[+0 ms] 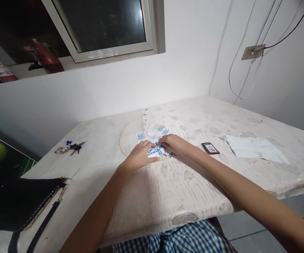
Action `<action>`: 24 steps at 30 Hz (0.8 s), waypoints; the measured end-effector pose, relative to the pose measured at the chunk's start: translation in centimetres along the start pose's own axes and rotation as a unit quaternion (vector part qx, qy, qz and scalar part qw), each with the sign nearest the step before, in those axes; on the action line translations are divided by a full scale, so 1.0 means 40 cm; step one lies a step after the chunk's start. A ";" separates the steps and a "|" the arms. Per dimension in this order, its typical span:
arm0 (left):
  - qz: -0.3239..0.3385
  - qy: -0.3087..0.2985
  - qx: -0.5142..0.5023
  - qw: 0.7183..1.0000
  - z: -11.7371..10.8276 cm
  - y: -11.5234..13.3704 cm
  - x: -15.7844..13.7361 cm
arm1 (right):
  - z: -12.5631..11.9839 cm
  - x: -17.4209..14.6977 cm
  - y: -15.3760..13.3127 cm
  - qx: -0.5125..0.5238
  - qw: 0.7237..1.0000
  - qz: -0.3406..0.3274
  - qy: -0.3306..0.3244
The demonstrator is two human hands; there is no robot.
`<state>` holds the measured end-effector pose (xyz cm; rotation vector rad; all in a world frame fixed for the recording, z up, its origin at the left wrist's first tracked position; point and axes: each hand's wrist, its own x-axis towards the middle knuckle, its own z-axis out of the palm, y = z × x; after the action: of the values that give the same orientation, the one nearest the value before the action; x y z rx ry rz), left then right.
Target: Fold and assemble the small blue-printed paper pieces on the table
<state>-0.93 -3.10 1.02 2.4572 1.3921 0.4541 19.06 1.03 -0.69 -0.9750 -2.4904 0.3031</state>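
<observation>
Small white paper pieces with blue print [155,153] lie in a loose heap on the table. My left hand [138,154] rests at the heap's left side, its thumb stretched out apart from the fingers. From the right, my right hand [174,143] reaches over the heap with fingers bent down and pressed together. What those fingertips pinch, if anything, is hidden. A few more blue-printed pieces [160,128] and a blank white piece [151,134] are scattered just behind the hands.
The pale patterned tabletop [189,196] meets the wall at the back. Keys [76,147] lie at left, near a black bag [22,200] with a strap. To the right are a small black-framed card [210,148] and a white sheet [256,149]. Cables hang by the wall socket [253,52].
</observation>
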 end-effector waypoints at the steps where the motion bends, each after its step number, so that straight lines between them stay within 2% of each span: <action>1: 0.006 -0.002 0.010 1.000 0.001 0.001 0.001 | 0.002 0.003 0.005 -0.009 1.000 0.012 0.013; 4: 0.026 -0.002 0.022 0.999 0.000 0.003 -0.001 | -0.004 0.008 0.013 -0.002 0.997 0.048 0.053; 7: 0.031 0.003 0.026 0.999 -0.001 0.008 -0.004 | -0.029 0.000 0.006 0.036 0.996 0.061 0.044; 9: 0.023 0.009 0.018 1.000 0.001 0.012 -0.004 | -0.050 -0.011 -0.006 0.046 0.997 0.060 0.008; 11: 0.015 0.018 0.018 1.000 0.005 0.014 -0.001 | -0.065 -0.024 -0.018 0.040 0.995 0.074 -0.058; 13: 0.020 0.024 0.045 0.998 0.010 0.013 0.004 | -0.069 -0.033 -0.026 0.031 0.987 0.089 -0.129; 15: 0.027 0.036 0.090 0.995 0.014 0.010 0.010 | -0.062 -0.036 -0.025 0.019 0.982 0.089 -0.163; 19: 0.013 0.071 0.125 0.990 0.026 0.003 0.013 | -0.042 -0.024 -0.003 0.021 0.990 0.045 -0.134; 24: -0.014 0.039 0.058 0.997 0.051 0.005 0.012 | -0.036 -0.013 0.011 -0.004 0.997 0.011 -0.078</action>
<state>0.28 -2.96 -0.67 2.5329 1.5211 0.4811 20.34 1.05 0.23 -1.0187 -2.6248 0.3900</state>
